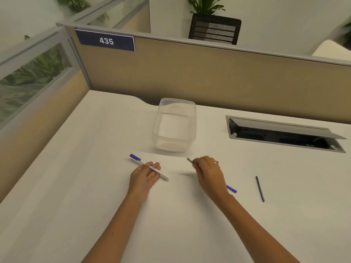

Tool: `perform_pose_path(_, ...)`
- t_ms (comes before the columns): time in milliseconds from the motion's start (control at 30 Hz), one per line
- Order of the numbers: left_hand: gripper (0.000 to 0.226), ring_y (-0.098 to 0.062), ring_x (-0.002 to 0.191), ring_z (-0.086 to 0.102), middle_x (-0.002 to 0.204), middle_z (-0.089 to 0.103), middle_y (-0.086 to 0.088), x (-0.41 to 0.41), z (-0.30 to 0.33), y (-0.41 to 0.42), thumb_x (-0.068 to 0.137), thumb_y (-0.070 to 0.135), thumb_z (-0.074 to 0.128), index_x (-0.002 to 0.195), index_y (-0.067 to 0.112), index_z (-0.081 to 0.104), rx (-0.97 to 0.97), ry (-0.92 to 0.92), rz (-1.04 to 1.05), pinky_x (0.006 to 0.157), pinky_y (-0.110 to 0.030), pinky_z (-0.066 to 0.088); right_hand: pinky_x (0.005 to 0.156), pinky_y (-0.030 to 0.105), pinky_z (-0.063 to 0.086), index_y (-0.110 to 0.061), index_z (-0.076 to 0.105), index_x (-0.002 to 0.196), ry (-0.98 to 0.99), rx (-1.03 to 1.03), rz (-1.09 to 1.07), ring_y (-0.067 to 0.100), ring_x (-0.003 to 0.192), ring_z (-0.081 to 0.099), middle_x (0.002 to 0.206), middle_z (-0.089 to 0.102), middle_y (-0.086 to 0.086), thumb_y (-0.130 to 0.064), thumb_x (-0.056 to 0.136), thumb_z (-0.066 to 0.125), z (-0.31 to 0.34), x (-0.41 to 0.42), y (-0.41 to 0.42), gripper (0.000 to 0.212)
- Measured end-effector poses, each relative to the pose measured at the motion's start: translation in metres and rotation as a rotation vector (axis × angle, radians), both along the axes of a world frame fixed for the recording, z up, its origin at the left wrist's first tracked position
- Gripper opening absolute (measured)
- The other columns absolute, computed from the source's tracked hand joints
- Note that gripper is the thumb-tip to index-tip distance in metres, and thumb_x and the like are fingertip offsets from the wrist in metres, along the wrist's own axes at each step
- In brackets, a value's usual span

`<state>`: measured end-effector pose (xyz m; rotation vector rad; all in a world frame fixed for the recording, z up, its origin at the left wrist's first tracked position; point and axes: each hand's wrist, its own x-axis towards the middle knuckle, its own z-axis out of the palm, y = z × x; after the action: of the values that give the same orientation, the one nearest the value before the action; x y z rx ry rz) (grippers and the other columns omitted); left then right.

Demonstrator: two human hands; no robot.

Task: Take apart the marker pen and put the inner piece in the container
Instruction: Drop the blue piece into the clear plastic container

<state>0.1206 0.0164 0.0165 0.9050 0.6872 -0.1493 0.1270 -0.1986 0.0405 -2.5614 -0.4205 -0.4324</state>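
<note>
The left hand (145, 174) lies palm-up on the bench (95, 205), fingers (156, 166) loosely spread, cradling the white marker barrel (152, 168) rather than gripping it; its blue end points far-left; that barrel could roll off the slack palm. Behind stands the clear container (174, 124), seemingly empty. The right hand (208, 172) pinches a thin dark inner piece (190, 161) between closed fingertips; blur suggests motion, so it might slip short of the container. Right again lie a blue cap (231, 188) and a dark thin rod (260, 188).
</note>
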Motion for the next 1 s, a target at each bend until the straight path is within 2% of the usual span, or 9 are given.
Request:
perform_pose_path(200, 0.011, -0.028, 0.102, 0.065, 0.103, 0.068, -0.015, 0.016, -0.002, 0.004, 0.093, 0.006, 0.051, 0.1, 0.002, 0.059, -0.041, -0.032, 0.066, 0.085, -0.038, 0.051, 0.061, 0.023, 0.048, -0.006, 0.064, 0.089, -0.168, 0.343, -0.095, 0.015, 0.067, 0.058, 0.082, 0.067, 0.008, -0.008, 0.086, 0.063, 0.071, 0.071, 0.033, 0.004)
perform_pose_path(267, 0.012, -0.025, 0.1, 0.066, 0.105, 0.068, -0.015, 0.019, -0.004, 0.005, 0.093, 0.006, 0.052, 0.102, 0.001, 0.058, -0.045, -0.044, 0.078, 0.081, -0.035, 0.053, 0.067, 0.028, 0.051, -0.006, 0.066, 0.085, -0.045, 0.398, -0.136, 0.019, 0.067, 0.064, 0.079, 0.071, 0.009, -0.01, 0.084, 0.063, 0.087, 0.106, 0.044, 0.006)
perform_pose_path(367, 0.013, -0.022, 0.098, 0.067, 0.105, 0.069, -0.015, 0.021, -0.009, 0.007, 0.093, 0.006, 0.052, 0.103, 0.001, 0.059, -0.054, -0.053, 0.102, 0.079, -0.034, 0.054, 0.075, 0.039, 0.058, 0.001, 0.068, 0.079, 0.324, 0.427, -0.132, 0.025, 0.066, 0.068, 0.076, 0.073, 0.016, -0.008, 0.082, 0.062, 0.091, 0.153, 0.061, 0.01)
perform_pose_path(467, 0.014, -0.02, 0.093, 0.071, 0.104, 0.071, -0.014, 0.021, -0.015, 0.008, 0.093, 0.008, 0.053, 0.104, 0.002, 0.059, -0.067, -0.076, 0.126, 0.078, -0.034, 0.053, 0.08, 0.044, 0.058, 0.01, 0.069, 0.081, 0.564, 0.326, -0.168, 0.032, 0.07, 0.07, 0.081, 0.073, 0.025, -0.004, 0.08, 0.063, 0.071, 0.187, 0.076, 0.014)
perform_pose_path(567, 0.016, -0.02, 0.092, 0.071, 0.102, 0.073, -0.012, 0.021, -0.019, 0.008, 0.092, 0.009, 0.053, 0.105, 0.002, 0.06, -0.083, -0.09, 0.138, 0.079, -0.034, 0.052, 0.08, 0.039, 0.058, 0.007, 0.066, 0.079, 0.66, 0.097, -0.224, 0.033, 0.079, 0.07, 0.088, 0.073, 0.022, -0.006, 0.078, 0.067, 0.046, 0.211, 0.088, 0.013)
perform_pose_path(600, 0.016, -0.021, 0.093, 0.071, 0.102, 0.073, -0.012, 0.021, -0.02, 0.008, 0.092, 0.009, 0.053, 0.106, 0.002, 0.06, -0.085, -0.094, 0.137, 0.079, -0.035, 0.052, 0.072, 0.034, 0.058, 0.002, 0.063, 0.072, 0.656, 0.011, -0.234, 0.031, 0.075, 0.069, 0.086, 0.072, 0.02, -0.006, 0.076, 0.068, 0.038, 0.218, 0.091, 0.011)
perform_pose_path(667, 0.018, -0.022, 0.095, 0.07, 0.102, 0.073, -0.011, 0.021, -0.02, 0.007, 0.092, 0.009, 0.053, 0.108, 0.002, 0.06, -0.081, -0.104, 0.132, 0.081, -0.036, 0.052, 0.048, 0.026, 0.046, -0.007, 0.049, 0.057, 0.637, -0.093, -0.259, 0.024, 0.06, 0.059, 0.077, 0.067, 0.014, -0.009, 0.075, 0.068, 0.024, 0.227, 0.094, 0.027)
perform_pose_path(733, 0.019, -0.022, 0.098, 0.069, 0.103, 0.073, -0.011, 0.02, -0.022, 0.007, 0.093, 0.01, 0.053, 0.109, 0.003, 0.06, -0.075, -0.114, 0.131, 0.083, -0.037, 0.051, 0.041, 0.022, 0.032, -0.013, 0.039, 0.053, 0.636, -0.127, -0.263, 0.023, 0.059, 0.053, 0.074, 0.062, 0.01, -0.013, 0.077, 0.068, 0.014, 0.233, 0.095, 0.038)
perform_pose_path(1000, 0.018, -0.021, 0.098, 0.069, 0.1, 0.075, -0.009, 0.018, -0.023, 0.007, 0.093, 0.01, 0.052, 0.107, 0.004, 0.061, -0.037, -0.126, 0.113, 0.08, -0.034, 0.052, 0.041, 0.021, 0.029, -0.014, 0.035, 0.055, 0.628, -0.115, -0.279, 0.022, 0.066, 0.052, 0.075, 0.056, 0.009, -0.013, 0.078, 0.071, 0.007, 0.231, 0.1, 0.043)
